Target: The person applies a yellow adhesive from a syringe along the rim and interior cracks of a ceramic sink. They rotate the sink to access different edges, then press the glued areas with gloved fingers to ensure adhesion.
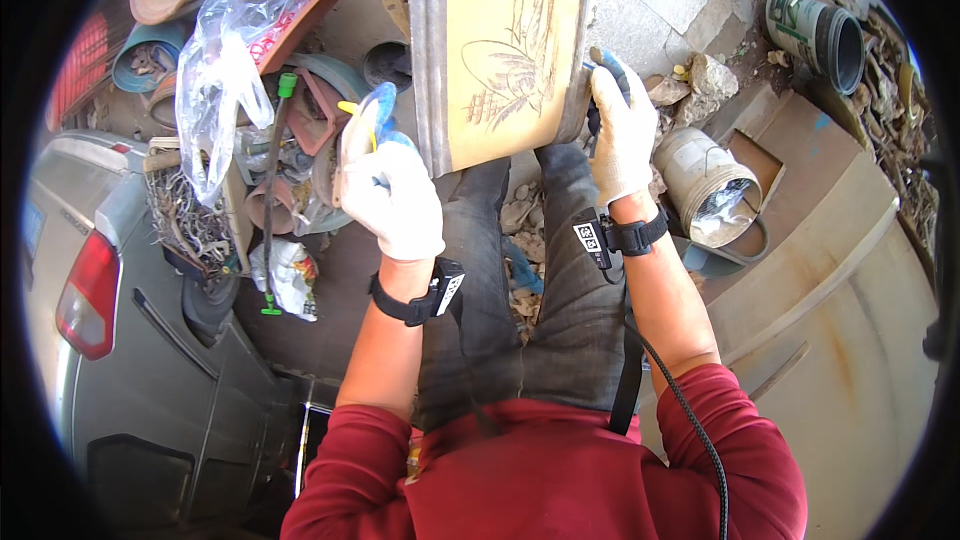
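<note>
A large tan planter-like piece (515,40) with grey-brown rims and a scratched plant drawing stands at my knees, reaching past the top of the view. My left hand (392,190), in a white work glove with blue fingertips, is closed beside its left rim. A thin yellow stick-like thing (350,108) pokes out between those fingers; its kind and its other end are hidden. My right hand (622,130), gloved alike, lies at the right rim with its fingers stretched forward and slightly bent. Something dark shows under its palm, too covered to name.
At left, a grey vehicle (160,340) with a red tail light stands near a clear plastic bag (240,50), pots and a green-ended rod (272,180). At right lie a dirty white bucket (690,170), a dark green bucket (810,25), stones (710,80) and a tan panel (800,240).
</note>
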`<action>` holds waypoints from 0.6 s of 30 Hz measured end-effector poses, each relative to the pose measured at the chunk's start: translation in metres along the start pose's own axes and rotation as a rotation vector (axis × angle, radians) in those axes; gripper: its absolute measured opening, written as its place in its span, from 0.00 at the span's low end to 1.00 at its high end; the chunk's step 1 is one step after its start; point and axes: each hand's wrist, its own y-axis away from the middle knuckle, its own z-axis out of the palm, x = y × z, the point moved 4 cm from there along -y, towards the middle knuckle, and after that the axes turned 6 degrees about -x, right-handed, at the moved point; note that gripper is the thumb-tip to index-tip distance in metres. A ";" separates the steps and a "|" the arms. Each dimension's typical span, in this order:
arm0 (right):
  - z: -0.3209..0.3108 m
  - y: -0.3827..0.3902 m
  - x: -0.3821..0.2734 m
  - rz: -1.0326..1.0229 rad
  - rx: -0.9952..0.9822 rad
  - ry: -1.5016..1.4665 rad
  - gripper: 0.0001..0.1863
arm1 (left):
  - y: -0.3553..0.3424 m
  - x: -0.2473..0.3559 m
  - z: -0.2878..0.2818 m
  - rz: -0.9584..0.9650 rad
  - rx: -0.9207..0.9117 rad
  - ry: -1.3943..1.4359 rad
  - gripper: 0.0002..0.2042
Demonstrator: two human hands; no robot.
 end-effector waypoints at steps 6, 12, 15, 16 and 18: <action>0.006 0.064 -0.047 -0.187 -0.123 0.105 0.23 | 0.018 0.051 0.004 0.409 -0.284 -0.299 0.12; 0.010 0.104 -0.057 -0.277 -0.632 -0.072 0.23 | 0.046 0.067 0.031 0.560 -0.665 -0.439 0.23; 0.004 0.102 -0.061 -0.351 -0.619 -0.063 0.20 | 0.052 0.066 0.040 0.527 -0.753 -0.400 0.31; 0.002 0.101 -0.063 -0.364 -0.602 -0.079 0.20 | 0.052 0.066 0.042 0.500 -0.764 -0.387 0.32; -0.002 0.100 -0.068 -0.389 -0.552 -0.124 0.20 | 0.052 0.070 0.047 0.477 -0.785 -0.326 0.32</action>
